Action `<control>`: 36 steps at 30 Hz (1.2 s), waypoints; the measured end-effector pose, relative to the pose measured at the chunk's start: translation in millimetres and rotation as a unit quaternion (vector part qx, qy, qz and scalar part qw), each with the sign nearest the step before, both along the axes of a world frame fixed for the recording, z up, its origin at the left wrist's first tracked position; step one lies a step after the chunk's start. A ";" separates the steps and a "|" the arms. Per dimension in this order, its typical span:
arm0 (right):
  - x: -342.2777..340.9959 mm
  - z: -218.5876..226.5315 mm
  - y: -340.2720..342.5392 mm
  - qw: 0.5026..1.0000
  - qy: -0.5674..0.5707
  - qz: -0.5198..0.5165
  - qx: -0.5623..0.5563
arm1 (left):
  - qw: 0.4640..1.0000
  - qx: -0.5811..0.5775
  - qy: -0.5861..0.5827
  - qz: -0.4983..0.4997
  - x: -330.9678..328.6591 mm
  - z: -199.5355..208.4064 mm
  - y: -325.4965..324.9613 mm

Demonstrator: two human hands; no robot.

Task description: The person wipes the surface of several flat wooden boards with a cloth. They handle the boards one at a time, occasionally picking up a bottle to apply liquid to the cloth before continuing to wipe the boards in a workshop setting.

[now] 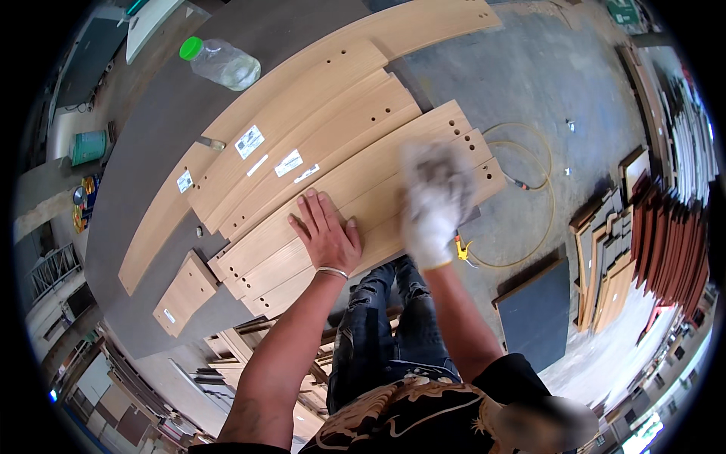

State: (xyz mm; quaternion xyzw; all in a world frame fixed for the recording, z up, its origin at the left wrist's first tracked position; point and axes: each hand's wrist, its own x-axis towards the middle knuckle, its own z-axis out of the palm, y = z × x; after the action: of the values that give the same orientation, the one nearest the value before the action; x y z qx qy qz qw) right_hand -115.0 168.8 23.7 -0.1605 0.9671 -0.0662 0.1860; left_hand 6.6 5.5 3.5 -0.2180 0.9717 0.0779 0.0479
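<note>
My left hand [327,238] is bare and lies flat on light wooden boards [355,193] with drilled holes near their ends. Its fingers are stretched out and it holds nothing. Over the right part of these boards is my right hand [437,197], in a white and grey work glove. Motion smears its fingers, so whether it holds anything does not show. Beyond my hands, more wooden boards [325,121] lie side by side, some with white labels [249,141]. A small brush-like tool [211,143] rests on them.
A clear bottle with a green cap [227,64] lies on the dark tabletop [151,174]. At left is a short board [184,293]. An air hose [550,189] with a yellow blow gun [463,250] is at right. Stacked boards [605,261] stand farther right.
</note>
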 end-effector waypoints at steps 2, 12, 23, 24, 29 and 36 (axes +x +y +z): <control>91.6 10.1 -18.5 0.989 -0.071 0.094 -0.086 | 0.997 -0.004 -0.075 -0.001 8.3 8.5 -4.2; 139.0 5.8 6.6 0.975 0.089 0.089 -0.181 | 0.996 0.062 0.058 0.004 8.7 5.9 -9.2; 138.4 17.4 -36.7 0.976 0.074 0.140 -0.151 | 0.999 0.006 0.043 -0.009 105.1 2.3 -93.7; 153.6 17.1 -51.3 0.954 0.051 0.199 -0.220 | 1.000 -0.008 0.022 -0.011 104.1 1.0 -98.2; 33.4 -23.5 47.3 0.969 0.195 0.099 -0.116 | 0.998 -0.008 0.056 -0.002 105.8 1.7 -98.2; 174.4 14.1 -58.7 0.931 -0.014 0.259 -0.258 | 1.000 0.001 0.017 0.003 110.4 -0.5 -96.6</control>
State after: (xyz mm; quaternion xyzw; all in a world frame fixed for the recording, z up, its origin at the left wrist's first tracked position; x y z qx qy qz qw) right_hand 59.5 110.1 37.8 -0.4465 0.8390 -0.2650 0.1627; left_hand 117.0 -91.0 3.0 -0.2197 0.9715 0.0829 0.0311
